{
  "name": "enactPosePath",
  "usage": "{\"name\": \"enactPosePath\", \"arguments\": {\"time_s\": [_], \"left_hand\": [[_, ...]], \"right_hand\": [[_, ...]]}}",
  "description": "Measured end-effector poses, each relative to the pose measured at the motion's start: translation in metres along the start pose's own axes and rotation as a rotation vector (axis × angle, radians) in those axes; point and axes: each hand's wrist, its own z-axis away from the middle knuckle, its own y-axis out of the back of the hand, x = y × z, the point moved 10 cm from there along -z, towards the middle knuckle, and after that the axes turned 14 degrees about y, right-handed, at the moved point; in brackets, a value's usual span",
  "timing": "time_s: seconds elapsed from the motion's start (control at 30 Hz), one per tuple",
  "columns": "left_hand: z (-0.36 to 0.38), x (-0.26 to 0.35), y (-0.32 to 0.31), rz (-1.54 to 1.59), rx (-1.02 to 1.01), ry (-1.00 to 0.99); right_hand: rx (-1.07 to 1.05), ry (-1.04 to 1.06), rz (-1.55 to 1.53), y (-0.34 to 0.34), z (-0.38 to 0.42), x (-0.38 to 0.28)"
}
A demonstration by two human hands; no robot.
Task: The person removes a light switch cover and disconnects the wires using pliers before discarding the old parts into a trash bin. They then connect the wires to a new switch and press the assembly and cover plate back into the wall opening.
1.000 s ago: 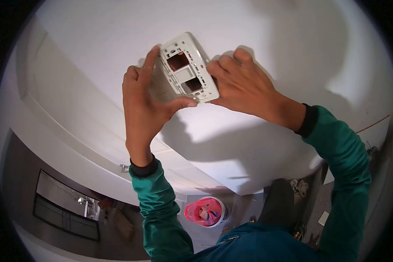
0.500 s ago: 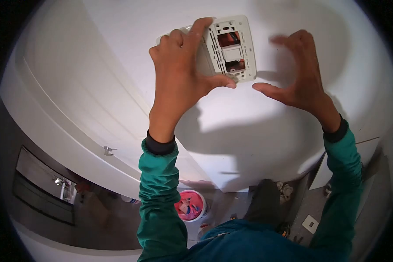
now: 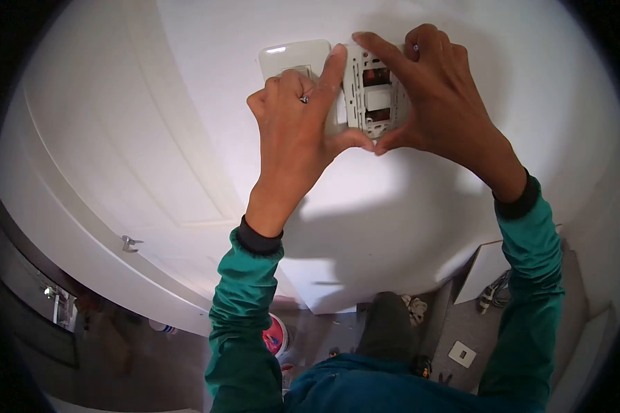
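On the white wall sits a light switch mounting frame [image 3: 357, 96], off-white, with a single switch module in its middle and wires showing through the two openings. My left hand [image 3: 293, 124] grips its left side, index finger at the top corner and thumb below. My right hand [image 3: 441, 96] holds the right side, index finger over the top, thumb tip meeting the left thumb at the bottom edge. A small screw [image 3: 304, 100] is tucked in my left hand's curled fingers, another screw [image 3: 415, 48] in my right's. Left of the frame is a finished switch plate [image 3: 293, 51], partly covered by my left hand.
A white door [image 3: 193, 172] with a lever handle [image 3: 129, 243] stands at the left. Below are a bucket [image 3: 275, 336] with pink contents, a loose cover plate [image 3: 462, 354] on a grey surface, a leaning white panel [image 3: 479, 272] and a coiled cable [image 3: 496, 292].
My right hand has moved in from the right and taken hold of the frame's right side. The frame now sits straighter, and more of the neighbouring switch plate shows.
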Motion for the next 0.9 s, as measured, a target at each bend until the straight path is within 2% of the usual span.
{"name": "enactPosePath", "arguments": {"time_s": [0.1, 0.17, 0.2, 0.3, 0.43, 0.5, 0.63, 0.7, 0.77, 0.87, 0.9], "left_hand": [[0.015, -0.002, 0.006, -0.119, 0.113, 0.0], [0.032, -0.011, 0.009, -0.019, 0.209, 0.172], [0.04, 0.002, 0.009, -0.048, 0.258, 0.146], [0.051, -0.007, -0.004, 0.226, 0.278, 0.353], [0.056, -0.02, -0.016, 0.441, 0.337, 0.517], [0.057, -0.02, -0.018, 0.468, 0.365, 0.51], [0.06, -0.017, -0.018, 0.443, 0.364, 0.479], [0.058, -0.018, -0.013, 0.417, 0.376, 0.446], [0.053, -0.016, -0.016, 0.243, 0.257, 0.447], [0.053, -0.022, -0.016, 0.395, 0.306, 0.516], [0.054, -0.02, -0.015, 0.374, 0.323, 0.479]], "right_hand": [[-0.031, -0.021, 0.043, -0.002, -0.001, 0.0], [-0.037, -0.02, 0.031, -0.003, -0.001, -0.002], [-0.038, -0.029, 0.021, -0.003, 0.0, -0.002], [0.029, -0.031, 0.03, -0.008, 0.007, 0.002], [0.091, 0.055, 0.044, 0.002, 0.0, 0.005], [0.065, -0.172, -0.268, -0.003, 0.0, 0.033], [0.147, -0.205, -0.2, -0.003, -0.012, 0.027], [0.258, -0.245, -0.197, 0.005, -0.015, 0.026], [0.234, -0.253, -0.202, 0.004, -0.018, 0.027], [0.202, -0.295, -0.207, 0.004, -0.019, 0.031], [0.188, -0.316, -0.211, 0.003, -0.02, 0.032]]}}
